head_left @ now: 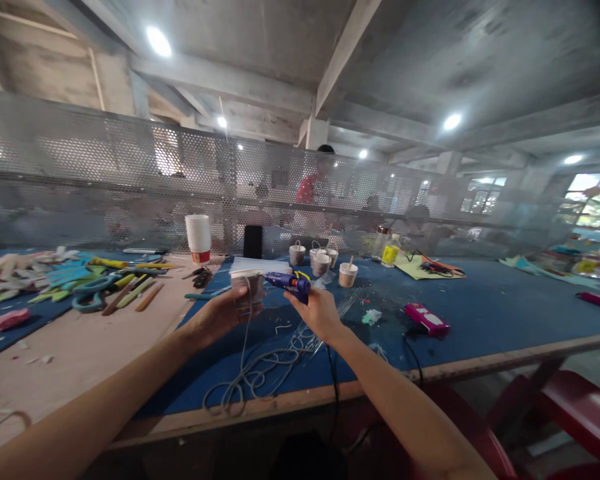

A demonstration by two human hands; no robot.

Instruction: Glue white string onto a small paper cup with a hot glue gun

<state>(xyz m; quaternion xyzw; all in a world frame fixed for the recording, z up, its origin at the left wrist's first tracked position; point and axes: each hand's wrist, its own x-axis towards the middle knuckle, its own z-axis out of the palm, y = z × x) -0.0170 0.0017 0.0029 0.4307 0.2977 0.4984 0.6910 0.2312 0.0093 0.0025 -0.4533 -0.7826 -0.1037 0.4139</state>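
My left hand [225, 310] grips a paper cup [250, 290] wrapped in grey cord, held just above the blue table. From the cup a length of grey cord [260, 373] hangs down and lies in loose loops near the table's front edge. A blue glue gun [291, 283] is in my right hand [320, 310], its nozzle pointing left at the cup's upper side. Whether the nozzle touches the cup I cannot tell. Clear glue sticks [305, 340] lie under and beside my right hand.
Several small cord-covered cups [321, 263] and a cup with a stick [348, 275] stand behind. Stacked white cups [198, 233], a black phone [253, 241] and scissors [93, 293] are to the left. On the right lie a magenta box [427, 319] and yellow paper [425, 268]. A perforated metal screen [270, 187] borders the back.
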